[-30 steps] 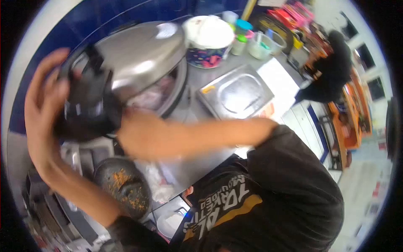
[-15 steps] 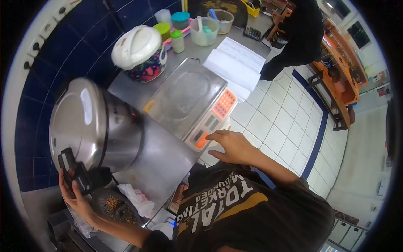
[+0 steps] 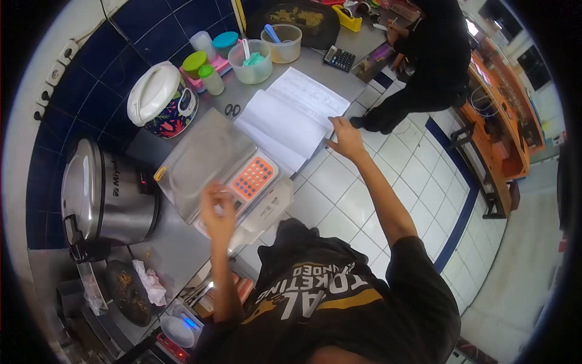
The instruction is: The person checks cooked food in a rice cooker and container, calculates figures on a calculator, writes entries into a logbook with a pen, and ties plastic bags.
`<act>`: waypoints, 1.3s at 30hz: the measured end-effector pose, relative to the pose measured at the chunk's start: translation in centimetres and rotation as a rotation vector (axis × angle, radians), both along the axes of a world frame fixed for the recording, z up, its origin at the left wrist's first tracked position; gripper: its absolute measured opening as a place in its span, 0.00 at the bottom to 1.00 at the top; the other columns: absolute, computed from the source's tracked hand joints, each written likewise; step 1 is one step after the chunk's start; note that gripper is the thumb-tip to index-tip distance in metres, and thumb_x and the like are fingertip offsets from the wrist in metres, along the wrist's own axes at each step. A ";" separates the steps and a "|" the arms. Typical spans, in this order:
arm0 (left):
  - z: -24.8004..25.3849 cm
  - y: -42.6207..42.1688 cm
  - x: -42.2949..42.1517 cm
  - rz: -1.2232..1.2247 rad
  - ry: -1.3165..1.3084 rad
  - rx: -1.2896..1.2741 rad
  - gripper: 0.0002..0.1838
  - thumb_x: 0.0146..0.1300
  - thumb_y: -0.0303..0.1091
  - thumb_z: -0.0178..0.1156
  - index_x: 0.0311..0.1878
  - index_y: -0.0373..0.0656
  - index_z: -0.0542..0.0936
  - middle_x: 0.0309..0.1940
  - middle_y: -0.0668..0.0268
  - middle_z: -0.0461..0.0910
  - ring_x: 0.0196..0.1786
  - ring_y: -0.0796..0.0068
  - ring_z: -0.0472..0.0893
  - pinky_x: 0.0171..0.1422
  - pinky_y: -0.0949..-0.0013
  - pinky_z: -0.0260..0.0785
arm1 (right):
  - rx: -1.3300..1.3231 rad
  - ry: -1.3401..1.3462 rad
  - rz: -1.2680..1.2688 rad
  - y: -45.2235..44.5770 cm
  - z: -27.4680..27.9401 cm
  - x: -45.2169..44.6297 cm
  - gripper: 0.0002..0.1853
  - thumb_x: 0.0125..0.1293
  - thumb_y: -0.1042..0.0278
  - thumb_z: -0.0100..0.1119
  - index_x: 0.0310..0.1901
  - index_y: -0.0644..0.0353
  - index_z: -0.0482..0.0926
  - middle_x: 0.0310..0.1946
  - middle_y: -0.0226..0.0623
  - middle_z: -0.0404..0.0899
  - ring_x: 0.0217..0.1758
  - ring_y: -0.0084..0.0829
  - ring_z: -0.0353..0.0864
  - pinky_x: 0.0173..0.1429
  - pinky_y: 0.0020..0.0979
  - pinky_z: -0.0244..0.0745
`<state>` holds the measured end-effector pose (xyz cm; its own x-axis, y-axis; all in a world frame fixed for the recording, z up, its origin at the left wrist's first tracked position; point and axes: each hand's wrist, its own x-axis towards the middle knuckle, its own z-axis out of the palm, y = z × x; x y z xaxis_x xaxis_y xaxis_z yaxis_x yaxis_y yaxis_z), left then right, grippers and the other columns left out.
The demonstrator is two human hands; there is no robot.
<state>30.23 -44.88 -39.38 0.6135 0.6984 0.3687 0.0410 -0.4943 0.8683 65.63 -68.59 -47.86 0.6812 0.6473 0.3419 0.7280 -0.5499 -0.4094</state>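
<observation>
Shifted since the earlier frame: with the left hand, from the black handle of the big cooker to over the scale; with the right hand, from the scale's front to the edge of the open notebook. Too blurred at the left to tell whether pinching anything; spread at the right, with thumb and fingers apart, seemingly touching the paper. Best to steady the notebook, lying just beside the scale, with light fingertips, and to keep the left wrist off the metal plate (an easy way to upset a reading) near the keypad. On the metal counter, also scissors, a flowered pot and a calculator. Beyond, blue wall tiles, white floor tiles and, near the counter's far end, another person in black.
</observation>
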 end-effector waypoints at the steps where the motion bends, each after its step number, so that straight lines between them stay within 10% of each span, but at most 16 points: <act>1: -1.1 -1.8 1.9 -0.087 0.008 -0.117 0.15 0.66 0.20 0.59 0.56 0.36 0.80 0.44 0.62 0.84 0.43 0.76 0.83 0.47 0.70 0.77 | -0.074 -0.018 0.066 0.6 -1.0 2.0 0.36 0.56 0.61 0.77 0.66 0.57 0.74 0.58 0.46 0.79 0.58 0.51 0.82 0.60 0.46 0.81; 10: -6.0 -7.8 11.1 -0.293 0.274 -0.269 0.19 0.66 0.24 0.63 0.61 0.38 0.78 0.40 0.59 0.85 0.37 0.65 0.86 0.43 0.65 0.78 | -0.213 0.090 0.341 0.9 -2.1 10.4 0.40 0.50 0.43 0.82 0.60 0.62 0.81 0.52 0.47 0.86 0.54 0.49 0.86 0.58 0.44 0.82; 17: -6.6 -7.5 19.8 -0.370 0.386 -0.249 0.17 0.66 0.26 0.63 0.58 0.38 0.79 0.41 0.57 0.84 0.34 0.60 0.85 0.42 0.59 0.78 | -0.221 0.252 0.441 1.2 -2.0 13.7 0.35 0.57 0.48 0.78 0.61 0.62 0.80 0.47 0.47 0.88 0.48 0.46 0.89 0.56 0.43 0.82; 21: -7.4 -7.6 22.7 -0.253 0.510 -0.064 0.19 0.64 0.28 0.65 0.58 0.37 0.79 0.46 0.55 0.82 0.45 0.54 0.84 0.50 0.54 0.77 | 0.046 0.418 0.408 0.8 -3.9 15.2 0.22 0.66 0.60 0.69 0.56 0.65 0.81 0.39 0.52 0.88 0.43 0.45 0.91 0.50 0.41 0.84; 24: -7.2 -8.1 26.0 -0.151 0.509 0.100 0.19 0.62 0.29 0.65 0.57 0.35 0.79 0.50 0.53 0.80 0.56 0.51 0.80 0.59 0.50 0.73 | 0.208 0.704 -0.034 1.6 -4.1 17.0 0.19 0.69 0.63 0.69 0.52 0.71 0.79 0.30 0.44 0.87 0.31 0.26 0.88 0.34 0.28 0.82; 31: -8.9 -9.3 36.9 0.039 0.671 0.349 0.34 0.60 0.35 0.69 0.68 0.33 0.73 0.70 0.42 0.69 0.75 0.40 0.66 0.82 0.45 0.56 | -0.168 0.216 0.242 2.8 -3.9 26.2 0.16 0.64 0.61 0.72 0.47 0.62 0.83 0.25 0.41 0.85 0.28 0.42 0.87 0.36 0.42 0.81; 39: -13.5 -11.7 45.9 0.032 0.756 0.339 0.44 0.63 0.49 0.65 0.80 0.46 0.64 0.82 0.38 0.50 0.85 0.34 0.46 0.82 0.24 0.38 | -0.002 -0.011 0.048 2.9 -3.9 39.8 0.16 0.67 0.69 0.61 0.56 0.61 0.79 0.50 0.53 0.80 0.56 0.54 0.80 0.57 0.48 0.76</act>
